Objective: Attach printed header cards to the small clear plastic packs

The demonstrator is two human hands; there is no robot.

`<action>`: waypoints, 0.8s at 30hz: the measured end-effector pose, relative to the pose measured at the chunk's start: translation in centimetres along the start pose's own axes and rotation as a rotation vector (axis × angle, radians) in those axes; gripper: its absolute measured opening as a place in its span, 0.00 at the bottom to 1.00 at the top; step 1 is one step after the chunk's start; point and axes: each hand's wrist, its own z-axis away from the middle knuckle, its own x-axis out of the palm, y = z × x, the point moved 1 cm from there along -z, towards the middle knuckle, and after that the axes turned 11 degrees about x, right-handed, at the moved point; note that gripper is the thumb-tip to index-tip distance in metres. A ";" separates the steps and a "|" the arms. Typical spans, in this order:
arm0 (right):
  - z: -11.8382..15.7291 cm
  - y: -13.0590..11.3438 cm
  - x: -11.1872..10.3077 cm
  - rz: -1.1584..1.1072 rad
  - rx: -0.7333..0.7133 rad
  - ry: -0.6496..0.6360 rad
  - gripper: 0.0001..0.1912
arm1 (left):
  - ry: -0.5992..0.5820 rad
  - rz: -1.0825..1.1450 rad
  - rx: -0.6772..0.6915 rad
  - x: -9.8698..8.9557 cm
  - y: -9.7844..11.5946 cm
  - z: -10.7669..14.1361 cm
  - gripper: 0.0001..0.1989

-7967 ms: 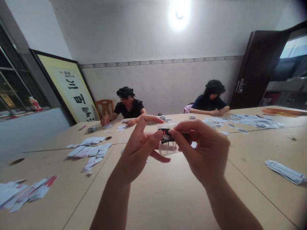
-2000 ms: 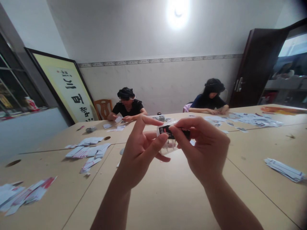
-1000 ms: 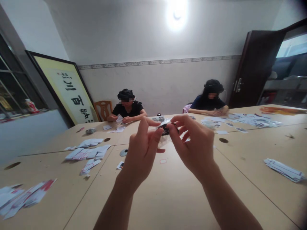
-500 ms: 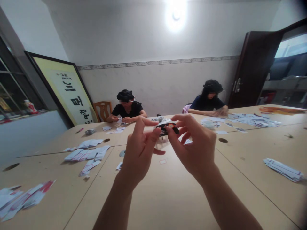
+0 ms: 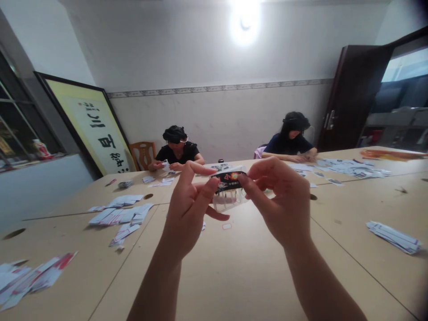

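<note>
Between my hands, raised over the table, is a small clear plastic box (image 5: 230, 199) with a black printed label (image 5: 228, 181) with orange and red marks across its upper part. My left hand (image 5: 191, 205) pinches the left end of the label and box between thumb and fingers, one finger reaching beneath. On the other side my right hand (image 5: 279, 198) grips the right end, its thumb at the label's edge. What the box holds is too small to make out.
Stacks of white paper pieces (image 5: 122, 214) lie at the left, with more (image 5: 40, 276) at the near left. A folded bundle (image 5: 394, 236) is at the right. Across the table (image 5: 240, 276) sit two people (image 5: 179, 149), (image 5: 290, 140) handling small papers (image 5: 351, 167).
The box and its label have tilted, so the label and clear front show more fully. My right hand has moved slightly right, and my left hand slightly left.
</note>
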 end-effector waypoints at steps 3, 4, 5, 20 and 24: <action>-0.1 -0.2 -0.3 -0.044 0.049 -0.027 0.07 | 0.003 0.005 -0.016 0.0 0.0 -0.1 0.17; -0.2 -0.2 -0.3 -0.045 0.055 -0.027 0.07 | 0.007 0.004 -0.019 0.0 0.0 0.0 0.17; -0.2 -0.2 -0.4 -0.043 0.056 -0.023 0.08 | 0.009 0.005 -0.019 0.0 0.0 0.0 0.17; -0.4 0.1 -0.2 -0.014 0.035 0.056 0.08 | -0.013 0.006 0.033 0.3 0.3 0.4 0.12; -0.3 0.1 -0.2 -0.003 0.029 0.061 0.08 | -0.007 -0.012 0.029 0.4 0.3 0.6 0.13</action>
